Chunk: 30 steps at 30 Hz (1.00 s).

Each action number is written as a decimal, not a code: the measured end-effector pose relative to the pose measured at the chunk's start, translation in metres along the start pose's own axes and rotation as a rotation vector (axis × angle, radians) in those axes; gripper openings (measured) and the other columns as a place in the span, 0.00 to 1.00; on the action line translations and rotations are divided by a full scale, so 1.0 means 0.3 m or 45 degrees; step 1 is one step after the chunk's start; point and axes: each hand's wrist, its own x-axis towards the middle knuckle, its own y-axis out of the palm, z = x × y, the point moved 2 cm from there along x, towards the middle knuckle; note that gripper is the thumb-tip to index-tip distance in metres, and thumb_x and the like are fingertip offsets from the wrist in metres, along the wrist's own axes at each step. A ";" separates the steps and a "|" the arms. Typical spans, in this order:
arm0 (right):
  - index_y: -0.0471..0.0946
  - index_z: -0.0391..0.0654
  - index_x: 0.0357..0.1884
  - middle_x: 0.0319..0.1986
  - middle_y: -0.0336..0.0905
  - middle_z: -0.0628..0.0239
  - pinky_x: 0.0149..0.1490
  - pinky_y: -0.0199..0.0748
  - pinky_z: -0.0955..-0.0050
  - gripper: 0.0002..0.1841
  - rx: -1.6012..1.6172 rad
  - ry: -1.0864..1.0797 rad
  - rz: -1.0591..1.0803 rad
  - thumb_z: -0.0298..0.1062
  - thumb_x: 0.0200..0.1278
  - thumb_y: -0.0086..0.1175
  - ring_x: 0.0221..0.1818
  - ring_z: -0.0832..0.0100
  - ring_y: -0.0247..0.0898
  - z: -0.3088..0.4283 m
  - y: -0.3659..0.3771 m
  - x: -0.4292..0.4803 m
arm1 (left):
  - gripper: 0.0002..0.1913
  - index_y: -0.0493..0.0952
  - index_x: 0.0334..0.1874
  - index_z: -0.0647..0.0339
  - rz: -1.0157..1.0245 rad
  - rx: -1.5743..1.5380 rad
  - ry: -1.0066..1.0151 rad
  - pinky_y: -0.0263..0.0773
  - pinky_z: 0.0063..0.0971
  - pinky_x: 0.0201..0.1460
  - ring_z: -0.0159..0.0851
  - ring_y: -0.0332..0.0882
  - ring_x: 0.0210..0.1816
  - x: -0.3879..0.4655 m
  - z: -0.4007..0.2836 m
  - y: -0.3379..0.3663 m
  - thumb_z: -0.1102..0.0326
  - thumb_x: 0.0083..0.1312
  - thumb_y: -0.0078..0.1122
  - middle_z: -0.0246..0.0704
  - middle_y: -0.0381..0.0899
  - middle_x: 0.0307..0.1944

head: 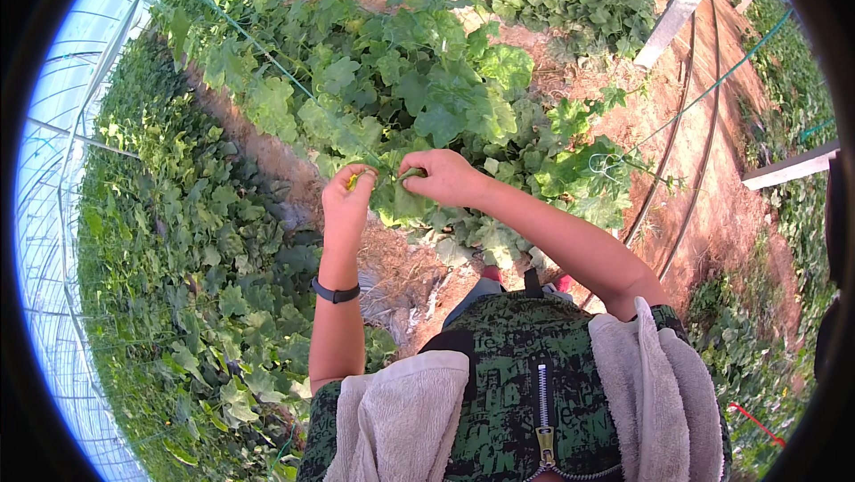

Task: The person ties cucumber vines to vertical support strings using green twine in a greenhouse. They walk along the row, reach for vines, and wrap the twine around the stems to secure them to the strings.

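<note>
My left hand (347, 198), with a dark band (336, 291) on its wrist, has thumb and forefinger pinched together. A small yellow bit, perhaps a flower (352, 181), shows between those fingers. Just to its right, my right hand (444, 178) grips the edge of a green leaf (409, 201) between thumb and curled fingers. Both hands are close together at the near side of a broad-leaved vine plant (427, 94), which looks like a cucurbit. A green twine (280, 68) slants down to the foliage at my fingers. The stem between the hands is too small to make out.
Dense vines (220, 261) fill the left, beside a curved greenhouse wall (60, 168). Right of the plant, two dark hoses (698, 128) run along bare soil (735, 168). White posts (685, 4) stand there, and another twine (721, 78) crosses. A towel (401, 408) hangs over my shoulders.
</note>
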 end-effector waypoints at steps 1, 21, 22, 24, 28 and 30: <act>0.80 0.46 0.43 0.25 0.79 0.61 0.37 0.71 0.67 0.15 -0.002 0.017 0.000 0.41 0.57 0.58 0.26 0.67 0.73 -0.003 -0.002 0.000 | 0.07 0.78 0.37 0.62 -0.055 -0.144 -0.004 0.63 0.20 0.30 0.23 0.65 0.26 -0.003 -0.012 -0.011 0.65 0.67 0.56 0.26 0.75 0.27; 0.81 0.47 0.42 0.28 0.81 0.57 0.39 0.73 0.62 0.16 0.050 0.085 0.007 0.44 0.53 0.57 0.32 0.59 0.78 -0.005 -0.026 -0.027 | 0.07 0.79 0.37 0.65 -0.173 -0.217 0.044 0.59 0.14 0.27 0.17 0.64 0.27 -0.007 0.163 0.135 0.71 0.62 0.68 0.19 0.73 0.26; 0.82 0.47 0.42 0.30 0.81 0.57 0.40 0.74 0.61 0.17 0.019 0.030 -0.027 0.44 0.53 0.57 0.34 0.58 0.78 -0.024 -0.014 -0.025 | 0.05 0.79 0.35 0.65 -0.139 -0.226 0.062 0.59 0.14 0.26 0.17 0.65 0.27 -0.014 0.145 0.130 0.72 0.63 0.66 0.19 0.74 0.25; 0.82 0.46 0.42 0.32 0.82 0.55 0.43 0.74 0.60 0.18 -0.004 -0.003 -0.029 0.45 0.53 0.56 0.37 0.56 0.79 -0.036 -0.005 -0.016 | 0.03 0.79 0.36 0.65 -0.077 -0.294 0.054 0.59 0.14 0.25 0.18 0.66 0.24 -0.010 0.139 0.126 0.73 0.65 0.63 0.21 0.74 0.24; 0.82 0.47 0.43 0.34 0.83 0.56 0.45 0.75 0.61 0.18 0.013 0.042 -0.011 0.44 0.51 0.56 0.39 0.55 0.79 -0.028 -0.017 -0.012 | 0.03 0.78 0.37 0.65 0.041 -0.334 -0.007 0.60 0.15 0.25 0.19 0.66 0.23 0.014 0.127 0.112 0.74 0.64 0.62 0.23 0.75 0.24; 0.83 0.48 0.43 0.34 0.83 0.56 0.45 0.75 0.60 0.18 -0.001 0.049 -0.025 0.44 0.51 0.56 0.39 0.55 0.79 -0.030 -0.013 -0.016 | 0.04 0.78 0.39 0.65 0.049 -0.292 -0.070 0.59 0.14 0.25 0.19 0.66 0.23 0.009 0.102 0.108 0.74 0.64 0.60 0.24 0.75 0.24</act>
